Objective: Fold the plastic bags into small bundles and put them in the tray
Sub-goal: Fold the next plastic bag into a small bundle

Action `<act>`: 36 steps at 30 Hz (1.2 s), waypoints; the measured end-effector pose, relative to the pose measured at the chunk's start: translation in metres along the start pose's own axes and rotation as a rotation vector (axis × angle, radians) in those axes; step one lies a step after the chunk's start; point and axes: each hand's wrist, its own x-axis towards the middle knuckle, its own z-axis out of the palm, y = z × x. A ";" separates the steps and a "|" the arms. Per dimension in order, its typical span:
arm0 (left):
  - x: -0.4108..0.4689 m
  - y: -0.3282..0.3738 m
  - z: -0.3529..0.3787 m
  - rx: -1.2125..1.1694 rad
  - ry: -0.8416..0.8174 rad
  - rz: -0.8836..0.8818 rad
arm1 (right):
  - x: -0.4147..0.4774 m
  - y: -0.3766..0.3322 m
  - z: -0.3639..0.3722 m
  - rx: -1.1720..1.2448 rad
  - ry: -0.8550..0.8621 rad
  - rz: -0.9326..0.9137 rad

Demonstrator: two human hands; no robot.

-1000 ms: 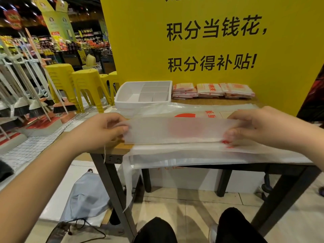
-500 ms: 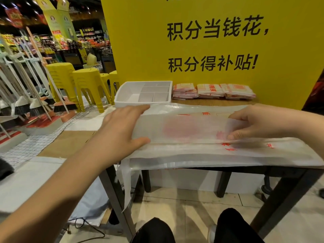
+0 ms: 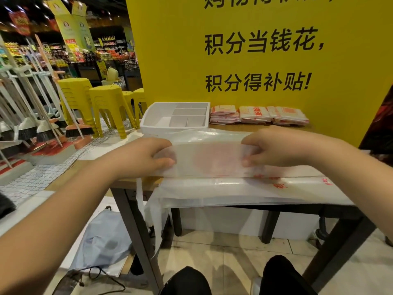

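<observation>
A translucent white plastic bag (image 3: 209,160) with a faint red print is folded into a long strip on the table. My left hand (image 3: 146,155) pinches its left end, thumb under the fold and fingers behind it. My right hand (image 3: 274,145) pinches its right end the same way. Below the strip lie more flat plastic bags (image 3: 244,192) with red lettering, draped over the table's front edge. A white divided tray (image 3: 155,116) stands at the back of the table, nothing visible in its compartments.
Three stacks of folded bags (image 3: 257,114) lie at the back beside the tray, against a yellow sign (image 3: 244,50). Yellow stools (image 3: 108,105) and brooms (image 3: 42,124) stand to the left. A grey drawstring bag (image 3: 104,241) lies on the floor by the wooden table (image 3: 129,183).
Both hands have shifted along the strip: my left hand went from lying flat over the left end to pinching it, and the strip now sits folded higher between the hands.
</observation>
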 end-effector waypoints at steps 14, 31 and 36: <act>-0.011 0.001 0.028 0.254 0.363 0.086 | -0.013 0.038 0.063 -0.022 0.285 0.054; -0.016 0.001 0.063 0.131 -0.002 -0.418 | -0.029 0.033 0.091 0.125 0.023 0.102; -0.011 0.055 0.070 0.056 0.028 -0.055 | -0.028 0.026 0.088 0.128 0.021 0.135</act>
